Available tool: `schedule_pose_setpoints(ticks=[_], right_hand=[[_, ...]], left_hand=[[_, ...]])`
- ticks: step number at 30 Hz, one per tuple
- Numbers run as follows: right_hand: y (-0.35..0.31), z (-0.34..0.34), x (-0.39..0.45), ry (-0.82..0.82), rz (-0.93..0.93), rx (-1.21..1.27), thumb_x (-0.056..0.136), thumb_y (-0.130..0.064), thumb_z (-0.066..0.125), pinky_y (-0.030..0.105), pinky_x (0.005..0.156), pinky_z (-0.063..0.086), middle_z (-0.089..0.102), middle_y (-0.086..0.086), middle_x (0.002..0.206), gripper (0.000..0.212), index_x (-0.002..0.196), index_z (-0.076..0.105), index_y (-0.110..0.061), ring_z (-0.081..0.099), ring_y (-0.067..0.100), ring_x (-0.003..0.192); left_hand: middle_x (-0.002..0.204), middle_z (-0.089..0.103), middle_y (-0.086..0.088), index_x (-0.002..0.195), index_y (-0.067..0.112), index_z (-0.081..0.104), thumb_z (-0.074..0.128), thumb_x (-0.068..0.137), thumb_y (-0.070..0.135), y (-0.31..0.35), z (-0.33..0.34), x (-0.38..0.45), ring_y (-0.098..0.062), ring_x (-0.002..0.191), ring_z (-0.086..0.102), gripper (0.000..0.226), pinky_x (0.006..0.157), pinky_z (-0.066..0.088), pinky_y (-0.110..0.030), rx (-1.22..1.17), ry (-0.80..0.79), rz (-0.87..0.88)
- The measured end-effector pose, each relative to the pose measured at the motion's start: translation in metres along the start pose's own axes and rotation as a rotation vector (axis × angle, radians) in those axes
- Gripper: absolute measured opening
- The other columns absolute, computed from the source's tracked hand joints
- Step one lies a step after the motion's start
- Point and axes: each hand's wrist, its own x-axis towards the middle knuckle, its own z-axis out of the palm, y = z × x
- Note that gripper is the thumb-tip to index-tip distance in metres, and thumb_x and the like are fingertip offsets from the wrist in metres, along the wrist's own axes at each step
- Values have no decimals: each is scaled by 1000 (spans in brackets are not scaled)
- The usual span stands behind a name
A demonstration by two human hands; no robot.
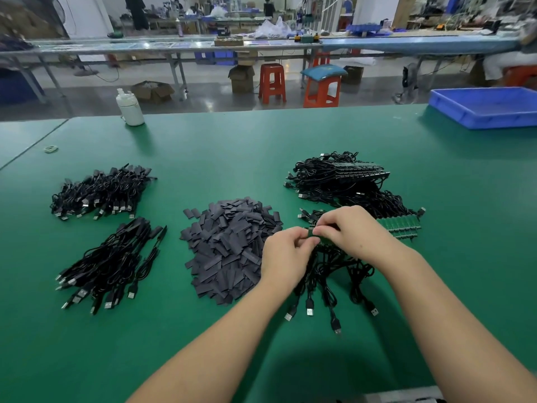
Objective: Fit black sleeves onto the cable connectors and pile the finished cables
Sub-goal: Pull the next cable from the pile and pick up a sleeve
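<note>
I am pinching a green connector [312, 231] with both hands: left hand [286, 254] and right hand [348, 228], fingers curled, over the unfinished cables [334, 266]. The sleeves [229, 245] are lying just left; finished cables [107, 263] are lying far left on the bench [232, 146].

Both forearms are bare to the frame edge (no sleeves, gloves or jewellery).
</note>
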Motion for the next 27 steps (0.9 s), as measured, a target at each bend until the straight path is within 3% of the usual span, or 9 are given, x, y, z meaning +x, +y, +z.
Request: schedule_pose_setpoints(ticks=[4,11,15,18,22,27], right_hand=[[0,1,1,18,7,-42,96,-34,62,32,78,50,74,-1,87,20,98,78,-21,63,17,81],[4,1,1,66,48,-78,97,-37,60,34,80,52,75,1,89,23,101,77,-21,65,21,86],[24,-9,1,45,91,-113,101,-40,53,30,67,48,67,-13,81,25,104,73,-24,61,11,76],[44,-17,1,45,126,-83,103,-37,48,31,67,48,65,-11,83,25,105,68,-22,60,10,76],[57,-24,-1,2,114,22,104,-33,47,37,79,52,68,-6,92,20,100,65,-25,63,17,86],[52,-38,-16,-23,-25,191,101,-36,52,30,73,48,67,-13,83,19,85,62,-39,60,3,77]], left_hand=[[58,63,4,68,22,64,69,87,37,4,6,-2,-14,55,52,25,66,50,-30,27,45,-23],[61,66,2,67,17,62,66,90,38,10,10,-2,-15,64,65,31,68,54,-34,25,86,-35],[66,70,4,72,21,63,66,92,28,5,-11,6,-6,66,70,22,70,59,-43,-173,101,-78],[76,73,-2,75,12,62,65,93,24,-2,-30,9,-20,76,73,22,72,59,-51,-285,40,-81],[82,73,-14,86,-3,64,63,95,16,-3,-41,12,-19,80,74,21,72,60,-34,-508,146,-108],[75,74,-5,88,-3,65,61,96,12,0,-50,17,-20,77,74,18,68,60,-24,-668,242,-182]])
